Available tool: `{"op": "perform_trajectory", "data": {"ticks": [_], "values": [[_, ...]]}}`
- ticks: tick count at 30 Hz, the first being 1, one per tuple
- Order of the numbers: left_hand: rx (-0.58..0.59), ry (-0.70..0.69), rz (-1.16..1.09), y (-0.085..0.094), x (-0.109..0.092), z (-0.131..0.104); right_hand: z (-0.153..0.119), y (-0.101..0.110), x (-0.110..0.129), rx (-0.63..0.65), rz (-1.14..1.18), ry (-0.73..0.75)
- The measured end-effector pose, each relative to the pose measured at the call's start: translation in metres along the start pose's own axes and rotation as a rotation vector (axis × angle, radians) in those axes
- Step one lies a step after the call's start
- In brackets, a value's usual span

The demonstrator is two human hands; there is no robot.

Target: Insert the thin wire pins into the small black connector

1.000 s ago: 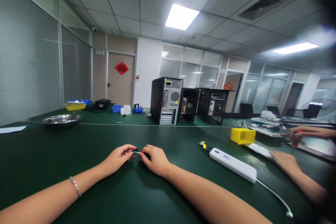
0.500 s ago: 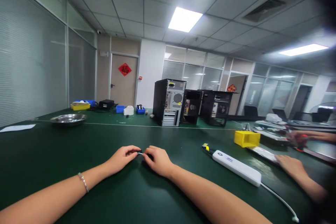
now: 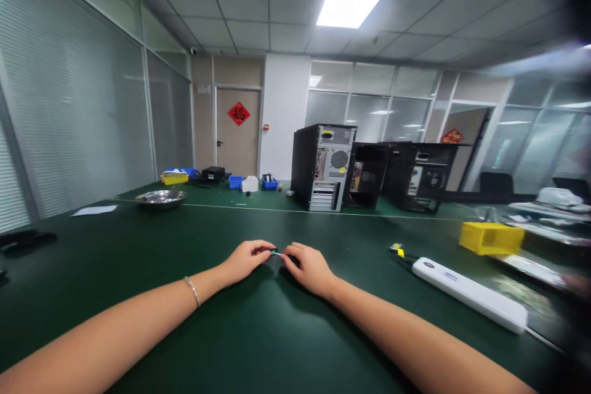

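My left hand [image 3: 249, 261] is closed, thumb against fingers, on a small dark-and-green piece [image 3: 273, 250] just above the green table [image 3: 240, 345]. Facing it, my right hand [image 3: 308, 268] pinches a thin white stick-like thing [image 3: 277, 253] whose tip meets or nearly meets that piece. Fingers cover most of both, and they are too small for me to tell their kind. A bracelet [image 3: 192, 291] circles my left wrist.
Computer cases [image 3: 325, 166] stand at the back. To the right lie a white power strip [image 3: 471, 292] and a yellow bin [image 3: 492, 238]. A metal dish [image 3: 160, 198], a paper sheet [image 3: 95, 210] and small blue boxes [image 3: 269, 182] are farther back left.
The view has turned left, so everything sits farther right in it. A co-worker's hands at the right have mostly gone out of view. My two hands keep nearly the same pose.
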State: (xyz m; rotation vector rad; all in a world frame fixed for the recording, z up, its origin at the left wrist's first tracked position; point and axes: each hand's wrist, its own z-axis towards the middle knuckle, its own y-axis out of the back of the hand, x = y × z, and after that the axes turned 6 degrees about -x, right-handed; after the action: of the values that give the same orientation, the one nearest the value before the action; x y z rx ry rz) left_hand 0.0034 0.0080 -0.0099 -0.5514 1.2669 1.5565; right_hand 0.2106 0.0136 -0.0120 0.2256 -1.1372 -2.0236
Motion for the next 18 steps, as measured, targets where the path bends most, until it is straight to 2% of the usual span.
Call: {"op": "perform_trajectory", "data": {"ticks": [10, 18], "values": [[-0.040, 0.053, -0.038, -0.0015, -0.0009, 0.0014, 0.0002, 0.0013, -0.0001, 0.001, -0.017, -0.046], [0.010, 0.045, -0.035, -0.0003, -0.0002, 0.0015, -0.0007, 0.0013, -0.0030, -0.022, 0.021, -0.013]]}}
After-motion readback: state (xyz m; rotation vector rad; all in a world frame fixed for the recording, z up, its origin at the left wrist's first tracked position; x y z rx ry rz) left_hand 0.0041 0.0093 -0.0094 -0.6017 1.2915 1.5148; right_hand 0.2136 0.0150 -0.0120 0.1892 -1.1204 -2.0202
